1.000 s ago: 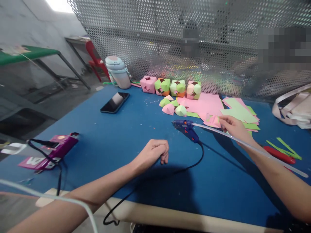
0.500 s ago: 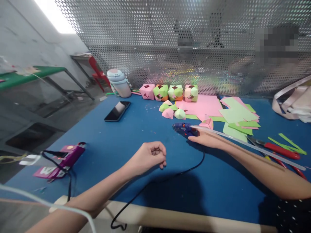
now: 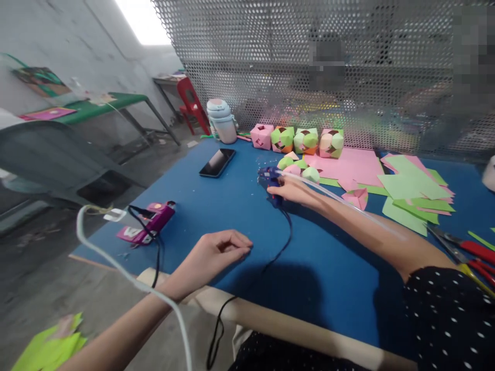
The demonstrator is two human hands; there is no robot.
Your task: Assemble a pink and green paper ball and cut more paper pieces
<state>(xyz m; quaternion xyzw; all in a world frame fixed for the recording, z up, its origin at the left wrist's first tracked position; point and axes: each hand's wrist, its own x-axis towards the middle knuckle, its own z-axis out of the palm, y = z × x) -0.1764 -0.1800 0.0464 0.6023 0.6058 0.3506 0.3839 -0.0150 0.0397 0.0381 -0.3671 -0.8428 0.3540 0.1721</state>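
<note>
My right hand (image 3: 288,189) grips a dark blue glue gun (image 3: 270,178) above the blue table (image 3: 240,206); a long clear glue stick (image 3: 328,196) sticks out of its back over my forearm. My left hand (image 3: 220,252) is near the front edge, its fingers pressed together; whether anything small is between them is hidden. Behind the glue gun lie small folded green and pink paper pieces (image 3: 310,175). Paper cubes in pink (image 3: 262,136) and green (image 3: 306,140) stand in a row at the back. A pink folded piece (image 3: 356,198) lies beside my right forearm.
A phone (image 3: 217,163) and a bottle (image 3: 223,122) are at the back left, a purple box (image 3: 152,222) with cables at the left edge. Cut paper sheets (image 3: 412,180) and red-handled tools (image 3: 477,251) lie at the right. A perforated metal screen (image 3: 270,67) stands behind the table.
The view has turned left. My right hand has moved the glue gun left, away from the pink folded piece and closer to the phone. My left hand's fingers have straightened somewhat and moved nearer the front edge.
</note>
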